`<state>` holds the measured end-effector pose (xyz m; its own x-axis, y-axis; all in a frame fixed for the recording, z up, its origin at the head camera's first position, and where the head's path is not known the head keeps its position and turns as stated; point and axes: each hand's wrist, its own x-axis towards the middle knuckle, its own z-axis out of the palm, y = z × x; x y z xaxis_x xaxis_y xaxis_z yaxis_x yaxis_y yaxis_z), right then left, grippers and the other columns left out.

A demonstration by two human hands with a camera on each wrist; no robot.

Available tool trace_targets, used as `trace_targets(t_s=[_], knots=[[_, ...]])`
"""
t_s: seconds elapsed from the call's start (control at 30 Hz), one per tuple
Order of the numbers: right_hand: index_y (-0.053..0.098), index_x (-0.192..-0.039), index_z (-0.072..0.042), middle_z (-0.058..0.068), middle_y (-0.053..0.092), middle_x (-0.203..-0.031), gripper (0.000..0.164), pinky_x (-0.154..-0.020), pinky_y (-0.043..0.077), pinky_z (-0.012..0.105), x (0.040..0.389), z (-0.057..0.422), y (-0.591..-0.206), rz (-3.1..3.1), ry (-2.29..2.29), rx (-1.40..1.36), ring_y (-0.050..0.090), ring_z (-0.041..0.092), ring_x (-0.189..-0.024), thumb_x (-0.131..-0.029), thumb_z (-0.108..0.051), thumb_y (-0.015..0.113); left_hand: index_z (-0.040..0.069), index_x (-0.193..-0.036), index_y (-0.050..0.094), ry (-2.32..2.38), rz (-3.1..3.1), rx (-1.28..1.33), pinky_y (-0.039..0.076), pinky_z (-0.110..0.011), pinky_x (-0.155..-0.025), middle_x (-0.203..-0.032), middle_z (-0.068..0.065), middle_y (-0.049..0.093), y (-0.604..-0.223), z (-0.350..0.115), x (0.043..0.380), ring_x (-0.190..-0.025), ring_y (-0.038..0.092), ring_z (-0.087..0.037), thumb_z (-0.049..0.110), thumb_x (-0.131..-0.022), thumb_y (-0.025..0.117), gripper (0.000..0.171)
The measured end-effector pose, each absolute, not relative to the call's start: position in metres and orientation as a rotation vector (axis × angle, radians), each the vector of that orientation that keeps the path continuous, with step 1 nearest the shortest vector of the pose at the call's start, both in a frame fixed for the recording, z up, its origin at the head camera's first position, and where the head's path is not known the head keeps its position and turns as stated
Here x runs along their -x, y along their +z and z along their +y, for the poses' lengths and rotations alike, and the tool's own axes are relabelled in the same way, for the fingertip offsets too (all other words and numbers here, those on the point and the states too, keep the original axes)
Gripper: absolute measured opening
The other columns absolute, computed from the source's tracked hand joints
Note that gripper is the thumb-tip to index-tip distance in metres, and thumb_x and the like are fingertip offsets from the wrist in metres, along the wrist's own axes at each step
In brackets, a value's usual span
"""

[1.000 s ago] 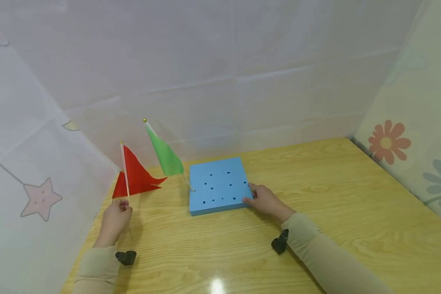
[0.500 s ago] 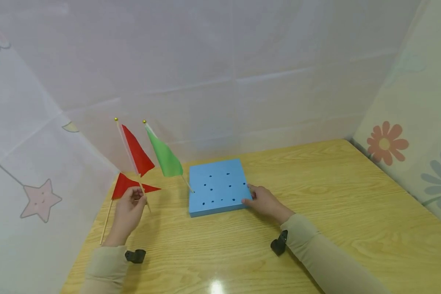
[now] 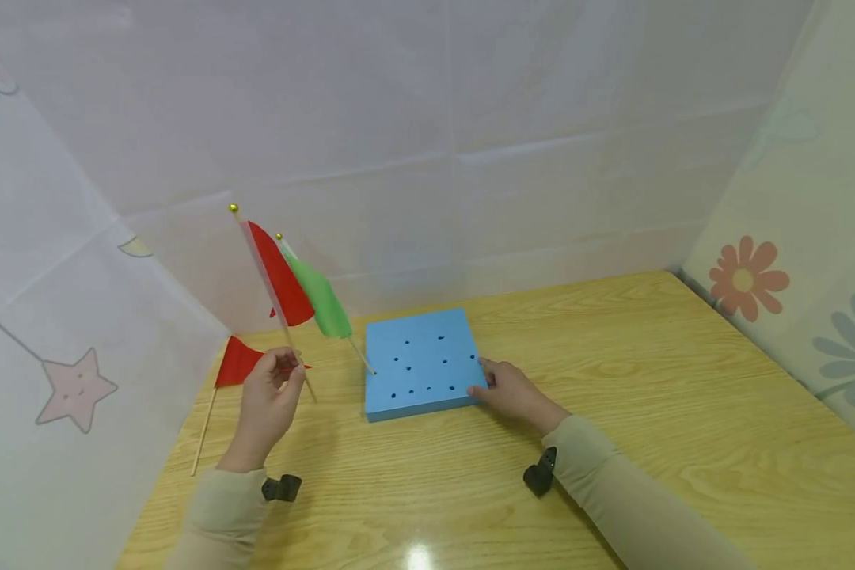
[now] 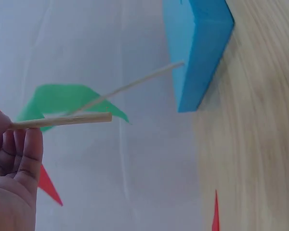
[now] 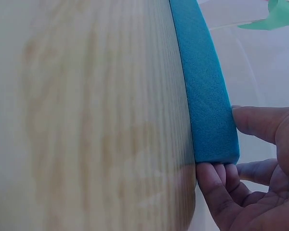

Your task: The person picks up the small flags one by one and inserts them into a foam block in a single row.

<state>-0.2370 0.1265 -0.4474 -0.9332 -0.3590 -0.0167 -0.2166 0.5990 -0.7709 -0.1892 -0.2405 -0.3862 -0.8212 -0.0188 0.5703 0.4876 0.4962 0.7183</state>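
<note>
A: Item one: location?

B: A red flag [image 3: 283,281] is hanging left of the blue block [image 3: 423,368], its long stick slanting, gold knob upper left, bare lower end pointing down towards the block, apart from it.

A: Grip?

B: The left hand [image 3: 267,404], nearer the flag, is pinching the stick low, thumb against fingers. The right hand [image 3: 511,389] is gripping the block's right edge near the front corner.

A: Obstructions?

B: A green flag [image 3: 329,305] is leaning leftward from a hole by the block's left edge; the red cloth is overlapping it in the head view, contact uncertain.

A: Remainder?

B: A second red flag [image 3: 237,364] is lying leftmost on the wooden table [image 3: 613,340].
</note>
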Motion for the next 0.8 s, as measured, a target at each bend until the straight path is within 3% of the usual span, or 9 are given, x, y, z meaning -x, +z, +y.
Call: trace_targets(t_s=[0.23,0.5,0.8], knots=[[0.034,-0.15,0.018,-0.004,0.027,-0.059,0.069,-0.056,0.024,0.027,0.237,0.128,-0.449,2.665,-1.235,0.477,0.018,0.012,-0.054,-0.101,-0.016,0.068,-0.013,-0.108,0.058,-1.285,-2.197,0.503,0.047,-0.008,-0.083,-0.102,-0.022,0.061,-0.381,-0.223,0.194,-0.092,0.055,-0.006,-0.015,-0.096,0.059,0.012],[0.035,-0.15,0.018,-0.004,0.027,-0.057,0.069,-0.055,0.024,0.027,0.237,0.128,-0.451,2.666,-1.243,0.487,0.018,0.011,-0.052,-0.101,-0.016,0.069,-0.009,-0.109,0.06,-1.295,-2.279,0.509,0.049,-0.012,-0.084,-0.101,-0.017,0.062,-0.381,-0.204,0.205,-0.092,0.059,-0.022,-0.012,-0.098,0.059,0.012],[0.035,-0.151,0.017,-0.005,0.027,-0.056,0.069,-0.054,0.024,0.028,0.238,0.127,-0.451,2.659,-1.255,0.494,0.017,0.012,-0.051,-0.101,-0.016,0.068,-0.007,-0.108,0.062,-1.345,-2.355,0.5,0.057,-0.032,-0.083,-0.099,-0.015,0.063,-0.385,-0.182,0.216,-0.093,0.065,-0.03,-0.008,-0.096,0.061,0.011]])
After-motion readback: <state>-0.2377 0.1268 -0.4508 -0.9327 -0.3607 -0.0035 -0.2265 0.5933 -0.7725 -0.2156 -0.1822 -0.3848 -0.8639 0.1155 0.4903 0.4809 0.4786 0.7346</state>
